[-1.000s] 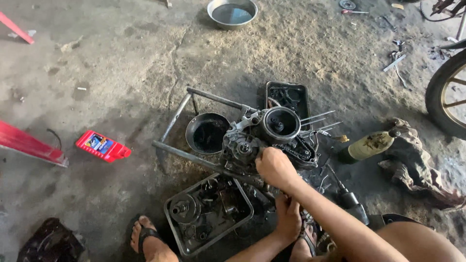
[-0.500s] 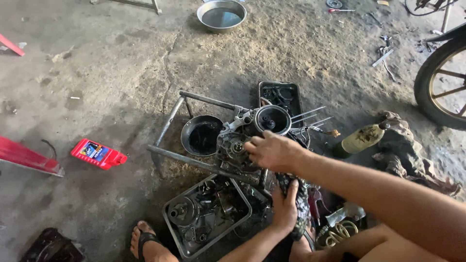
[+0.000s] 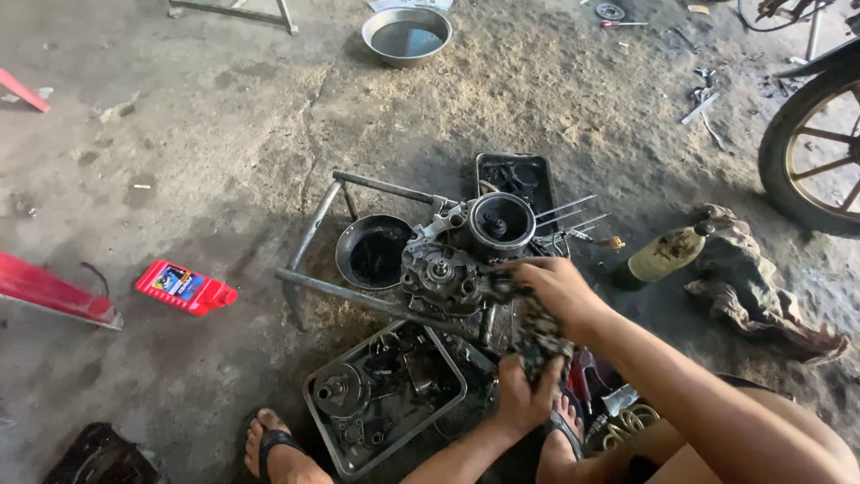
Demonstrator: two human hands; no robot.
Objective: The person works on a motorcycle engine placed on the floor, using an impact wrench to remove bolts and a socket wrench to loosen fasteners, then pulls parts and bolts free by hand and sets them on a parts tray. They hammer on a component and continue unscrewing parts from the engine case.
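My right hand has come off the engine case and now both hands' fingers pinch the dark greasy rag, my left hand gripping its lower end.

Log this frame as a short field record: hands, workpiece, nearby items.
left hand: grips lower end of dark greasy rag
right hand: on upper end of rag, beside engine
engine: stripped, resting on metal frame
parts tray: in front of engine, holds oily parts
red oil bottle: lying on floor, left
metal bowl: far, top
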